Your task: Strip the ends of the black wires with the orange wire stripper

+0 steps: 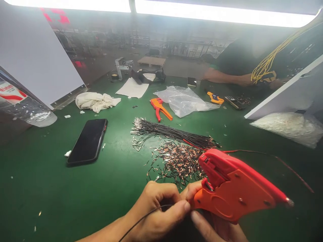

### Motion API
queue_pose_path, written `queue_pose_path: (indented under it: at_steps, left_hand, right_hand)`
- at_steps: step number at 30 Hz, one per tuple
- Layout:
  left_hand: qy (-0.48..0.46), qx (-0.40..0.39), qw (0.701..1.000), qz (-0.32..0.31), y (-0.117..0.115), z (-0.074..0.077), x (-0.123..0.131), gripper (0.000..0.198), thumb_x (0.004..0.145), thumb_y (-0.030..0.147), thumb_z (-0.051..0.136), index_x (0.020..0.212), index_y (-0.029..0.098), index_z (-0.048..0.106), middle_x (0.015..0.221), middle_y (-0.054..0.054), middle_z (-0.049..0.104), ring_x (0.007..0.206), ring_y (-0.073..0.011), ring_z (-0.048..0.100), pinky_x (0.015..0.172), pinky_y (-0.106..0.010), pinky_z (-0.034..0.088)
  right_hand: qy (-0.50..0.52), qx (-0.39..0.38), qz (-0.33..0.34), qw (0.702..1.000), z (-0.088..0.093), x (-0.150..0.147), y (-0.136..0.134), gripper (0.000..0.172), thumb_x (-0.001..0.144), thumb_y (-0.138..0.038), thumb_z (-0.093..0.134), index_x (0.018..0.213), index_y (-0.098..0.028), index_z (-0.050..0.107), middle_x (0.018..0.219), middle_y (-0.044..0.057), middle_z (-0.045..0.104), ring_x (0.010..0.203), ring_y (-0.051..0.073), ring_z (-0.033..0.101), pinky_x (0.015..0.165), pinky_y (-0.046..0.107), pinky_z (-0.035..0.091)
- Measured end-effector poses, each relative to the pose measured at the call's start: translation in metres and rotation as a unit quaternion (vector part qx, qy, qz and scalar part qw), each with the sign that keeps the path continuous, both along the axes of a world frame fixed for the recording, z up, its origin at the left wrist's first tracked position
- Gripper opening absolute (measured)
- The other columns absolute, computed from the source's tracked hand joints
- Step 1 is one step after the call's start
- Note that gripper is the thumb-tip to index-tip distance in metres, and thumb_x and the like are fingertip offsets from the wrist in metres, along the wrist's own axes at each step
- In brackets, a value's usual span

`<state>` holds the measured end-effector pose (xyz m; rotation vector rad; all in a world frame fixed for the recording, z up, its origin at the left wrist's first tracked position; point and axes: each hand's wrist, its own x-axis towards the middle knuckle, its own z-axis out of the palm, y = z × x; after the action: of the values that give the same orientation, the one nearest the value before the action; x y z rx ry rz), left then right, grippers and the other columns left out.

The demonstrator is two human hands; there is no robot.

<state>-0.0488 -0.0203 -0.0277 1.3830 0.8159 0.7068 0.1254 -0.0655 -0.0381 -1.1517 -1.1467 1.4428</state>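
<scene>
A long lamp (214,15) shines above the green desk (121,181), and another person's arm (227,78) is at the far right side. Near to me, the left hand (156,208) has its fingers curled, and thumb and forefinger pinch a thin black wire (141,218). The right hand (207,227) grasps the red and orange tool (237,188) from below; a part of this grip is hidden from me.

I think the wire could slip or twist, because the pinch is small and the wire so thin. Its end I cannot see, so it may also sit badly without being noticed. The left fingers are just beside the tool, and a careless squeeze could nip the skin. If the tool swings down, it could perhaps push the scraps (179,158) or disturb the bundle (171,131) behind them.

The tool is held above the desk, at the right of the scraps in my view. Its long axis slopes from upper left to lower right, the narrow metal end pointing right and somewhat down. The wire rises from the lower left in a soft curve, and points rightward into the fingers.
</scene>
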Motion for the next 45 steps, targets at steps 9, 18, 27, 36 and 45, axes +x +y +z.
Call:
queue_pose_path:
  at_steps: [9, 18, 27, 36, 45]
  left_hand:
    - [-0.061, -0.053, 0.996, -0.041, -0.003, -0.008, 0.002, 0.049, 0.086, 0.059, 0.059, 0.061, 0.018, 0.046, 0.054, 0.004, 0.039, 0.049, -0.0075, 0.031, 0.046, -0.023, 0.024]
    - [-0.230, -0.237, 0.944, -0.002, 0.017, 0.003, -0.016, 0.049, 0.080, 0.063, 0.062, 0.062, 0.017, 0.066, 0.042, 0.004, 0.041, 0.037, -0.0092, 0.033, 0.038, -0.024, 0.021]
    - [-0.068, -0.024, 0.997, -0.003, 0.016, 0.011, -0.005, 0.037, 0.090, 0.052, 0.061, 0.077, 0.017, 0.061, 0.070, -0.003, 0.064, 0.063, -0.0133, 0.058, 0.061, -0.025, 0.045]
    - [-0.088, -0.123, 0.987, 0.062, 0.020, 0.007, -0.017, 0.043, 0.086, 0.054, 0.067, 0.069, 0.015, 0.057, 0.052, 0.004, 0.051, 0.045, -0.0058, 0.040, 0.042, -0.017, 0.032]
    - [-0.163, -0.061, 0.966, 0.191, 0.043, 0.034, -0.026, 0.026, 0.082, 0.039, 0.077, 0.075, 0.015, 0.069, 0.051, 0.003, 0.060, 0.041, -0.0054, 0.048, 0.037, -0.012, 0.037]
  right_hand:
    - [0.006, -0.030, 0.065, 0.997, -0.004, 0.003, 0.004, 0.020, 0.092, -0.045, 0.060, 0.090, -0.026, 0.063, 0.090, 0.006, 0.059, 0.087, 0.026, 0.055, 0.088, 0.043, 0.043]
    - [0.079, 0.043, 0.030, 0.995, 0.004, 0.016, 0.023, 0.008, 0.096, -0.035, 0.056, 0.102, -0.030, 0.057, 0.086, -0.001, 0.053, 0.082, 0.021, 0.054, 0.078, 0.037, 0.045]
    - [0.096, -0.013, 0.048, 0.994, 0.003, 0.006, 0.017, 0.013, 0.094, -0.038, 0.062, 0.097, -0.026, 0.061, 0.085, -0.001, 0.055, 0.082, 0.019, 0.052, 0.079, 0.033, 0.042]
    - [0.146, -0.017, 0.077, 0.986, 0.002, 0.006, 0.015, 0.017, 0.091, -0.037, 0.063, 0.103, -0.025, 0.061, 0.091, 0.001, 0.056, 0.085, 0.021, 0.056, 0.080, 0.036, 0.042]
    - [0.397, -0.101, 0.156, 0.899, -0.004, 0.007, 0.024, 0.033, 0.069, -0.019, 0.066, 0.101, -0.015, 0.064, 0.082, 0.006, 0.066, 0.077, 0.024, 0.068, 0.065, 0.038, 0.056]
